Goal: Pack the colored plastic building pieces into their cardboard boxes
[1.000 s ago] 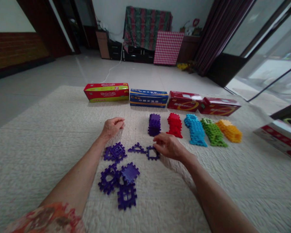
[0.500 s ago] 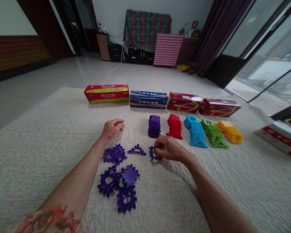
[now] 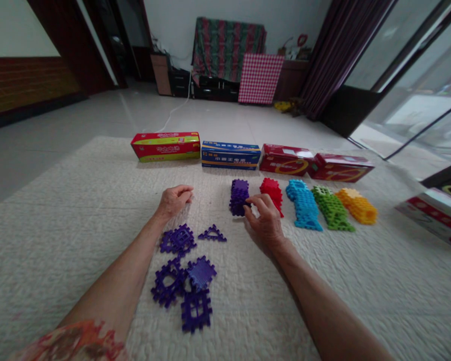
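My right hand (image 3: 265,218) pinches a purple interlocking plastic building piece at the near end of the purple stack (image 3: 239,193). Fingers partly cover that piece, and I cannot tell whether it is joined to the stack. On the mat to the left rests my left hand (image 3: 176,199), its fingers curled closed with nothing visible in them. A purple triangular piece (image 3: 212,233) lies flat between my forearms. Several loose purple pieces are nearby, among them a solid square (image 3: 202,272), a window-frame square (image 3: 196,310) and one with a round hole (image 3: 168,282).
Right of the purple stack stand red (image 3: 270,189), blue (image 3: 304,205), green (image 3: 332,208) and yellow (image 3: 356,206) stacks. Behind them are a red-and-green box (image 3: 166,147), a blue box (image 3: 230,155) and two dark red boxes (image 3: 285,159). Another box (image 3: 436,218) sits at the right.
My right hand has lifted the purple frame piece off the mat beside the triangle and carried it forward to the near end of the purple stack. My left hand has stayed put.
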The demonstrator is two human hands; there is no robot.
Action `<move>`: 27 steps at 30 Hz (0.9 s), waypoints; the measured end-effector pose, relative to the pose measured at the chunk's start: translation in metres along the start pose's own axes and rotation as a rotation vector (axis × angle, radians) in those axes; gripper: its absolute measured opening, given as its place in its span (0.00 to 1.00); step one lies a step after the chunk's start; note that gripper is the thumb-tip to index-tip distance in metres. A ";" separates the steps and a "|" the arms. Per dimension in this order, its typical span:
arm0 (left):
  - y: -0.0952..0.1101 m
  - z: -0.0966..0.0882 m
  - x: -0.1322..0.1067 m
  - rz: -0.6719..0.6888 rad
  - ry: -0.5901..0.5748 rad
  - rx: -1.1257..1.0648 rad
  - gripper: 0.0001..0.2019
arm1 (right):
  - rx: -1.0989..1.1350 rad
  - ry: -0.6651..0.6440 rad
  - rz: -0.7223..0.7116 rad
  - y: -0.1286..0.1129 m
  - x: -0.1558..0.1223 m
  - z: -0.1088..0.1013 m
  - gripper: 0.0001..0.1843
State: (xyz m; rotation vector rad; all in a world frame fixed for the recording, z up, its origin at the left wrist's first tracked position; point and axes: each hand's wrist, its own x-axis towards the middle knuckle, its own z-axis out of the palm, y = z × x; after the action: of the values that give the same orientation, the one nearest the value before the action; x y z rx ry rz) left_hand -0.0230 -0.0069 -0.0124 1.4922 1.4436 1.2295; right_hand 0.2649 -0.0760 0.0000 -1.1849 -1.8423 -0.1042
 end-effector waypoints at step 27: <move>-0.002 0.000 0.001 -0.019 -0.001 -0.074 0.13 | 0.307 -0.400 -0.187 -0.055 -0.016 0.003 0.11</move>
State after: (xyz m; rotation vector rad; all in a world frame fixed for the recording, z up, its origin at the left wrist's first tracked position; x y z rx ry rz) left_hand -0.0233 -0.0053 -0.0145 1.4258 1.3935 1.2574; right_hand 0.2228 -0.1144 0.0074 -0.8592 -2.2195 0.3229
